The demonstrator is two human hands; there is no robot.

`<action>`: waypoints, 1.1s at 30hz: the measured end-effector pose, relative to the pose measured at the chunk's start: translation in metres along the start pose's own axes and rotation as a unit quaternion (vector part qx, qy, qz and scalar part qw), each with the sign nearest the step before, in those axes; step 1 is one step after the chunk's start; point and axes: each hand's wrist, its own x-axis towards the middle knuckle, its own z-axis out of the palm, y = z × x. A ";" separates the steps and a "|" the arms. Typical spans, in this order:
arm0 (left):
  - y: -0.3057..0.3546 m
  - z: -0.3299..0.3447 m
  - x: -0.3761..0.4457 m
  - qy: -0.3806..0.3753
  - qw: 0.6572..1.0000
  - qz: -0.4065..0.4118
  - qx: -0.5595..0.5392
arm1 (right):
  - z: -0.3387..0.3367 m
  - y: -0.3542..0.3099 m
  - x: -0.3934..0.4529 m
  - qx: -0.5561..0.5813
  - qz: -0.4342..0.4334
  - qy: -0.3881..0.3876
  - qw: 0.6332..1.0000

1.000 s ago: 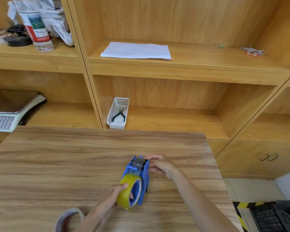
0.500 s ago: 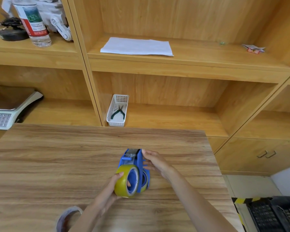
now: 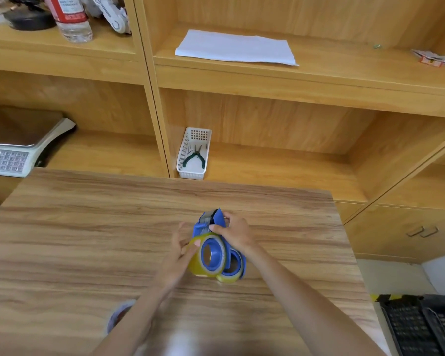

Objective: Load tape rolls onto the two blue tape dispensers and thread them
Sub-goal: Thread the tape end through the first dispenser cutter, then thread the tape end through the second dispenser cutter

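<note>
A blue tape dispenser point(image 3: 217, 219) stands on the wooden table point(image 3: 88, 240), its metal front end pointing away from me. A yellow tape roll point(image 3: 199, 265) sits over the dispenser's blue hub on its left side. My left hand point(image 3: 176, 258) presses against the roll's left face, thumb on its rim. My right hand point(image 3: 235, 235) grips the dispenser's blue body from the right, near the front. A second, pale tape roll point(image 3: 117, 314) lies at the table's near edge, partly hidden by my left forearm. No second dispenser can be made out.
Wooden shelves rise behind the table. A white basket point(image 3: 193, 155) with pliers sits on the low shelf, a weighing scale point(image 3: 13, 155) stands at the left, and a white paper sheet point(image 3: 234, 47) and a water bottle point(image 3: 72, 19) lie higher up. A black crate point(image 3: 421, 327) is on the floor at the right.
The yellow roll has gone from beside the dispenser onto its hub. My right hand slid from the dispenser's far end to its top side. The view has tilted down.
</note>
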 end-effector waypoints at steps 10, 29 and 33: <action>-0.027 -0.042 0.018 0.018 0.866 0.029 0.499 | 0.063 -0.037 0.027 -0.215 -0.012 0.000 0.977; -0.057 -0.056 0.062 -0.038 0.795 -0.029 0.605 | 0.116 -0.011 0.050 -0.242 0.047 -0.003 0.969; -0.062 -0.058 0.064 -0.037 0.812 -0.018 0.582 | 0.116 -0.007 0.047 -0.219 0.042 -0.005 0.975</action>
